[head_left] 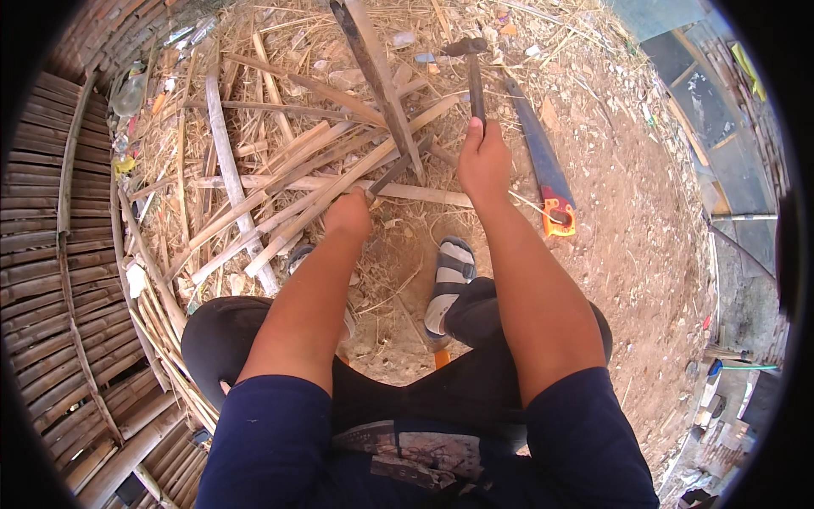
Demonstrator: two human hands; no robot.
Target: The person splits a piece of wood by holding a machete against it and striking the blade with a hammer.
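My right hand [484, 165] is closed round the handle of a hammer [476, 81], whose dark metal head points up and away from me. In my left hand [348, 215] is a knife-like tool with a dark, straight blade [393, 176]; my fingers wrap its handle and hide most of it. That blade slants up to the right, by the lower end of a long, dark-faced wooden beam [377, 76]. Whether blade and beam touch, I cannot tell. The hammer is held to the right of the beam, apart from it.
Loose wooden slats [314, 199] lie criss-crossed to the left and ahead. A handsaw [538, 144] with an orange handle rests on the dirt at the right. A bamboo slat wall [51, 254] stands on the left. My sandalled foot [449, 280] is just below the hands.
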